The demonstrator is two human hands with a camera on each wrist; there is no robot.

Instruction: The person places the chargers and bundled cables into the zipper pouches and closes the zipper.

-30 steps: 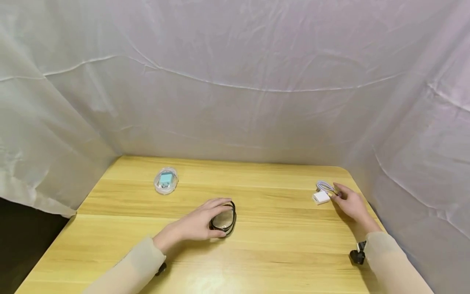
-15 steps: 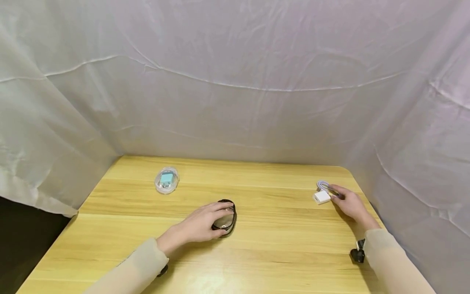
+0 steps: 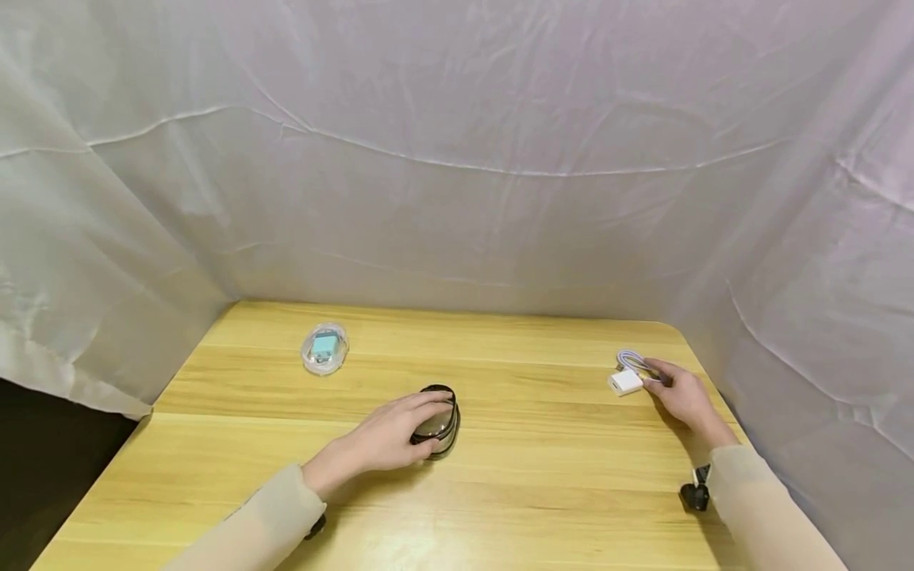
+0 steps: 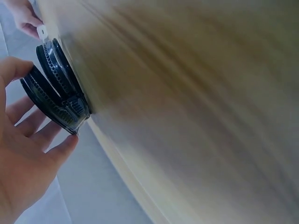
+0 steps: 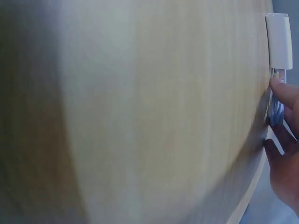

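A small clear zip pouch with black trim (image 3: 437,429) sits near the middle of the wooden table. My left hand (image 3: 385,434) holds it from above, thumb on one side and fingers on the other. In the left wrist view the pouch (image 4: 53,91) has its two zippered halves parted, with the hand (image 4: 28,161) on the upper half. At the right, my right hand (image 3: 681,396) pinches a coiled white cable (image 3: 631,359) beside a white charger plug (image 3: 624,383). The right wrist view shows the cable (image 5: 276,112) between thumb and fingers, partly hidden, just below the plug (image 5: 279,42).
A light-blue block (image 3: 324,346) lies at the back left inside a pale, clear ring-shaped item (image 3: 309,365). Grey cloth (image 3: 457,198) hangs behind and beside the wooden table (image 3: 528,492). A black wrist device (image 3: 694,496) hangs under the right sleeve.
My left hand has shifted slightly right on the pouch, and the black trim of its far edge shows more. The right fingers have drawn in on the cable; the plug stays put.
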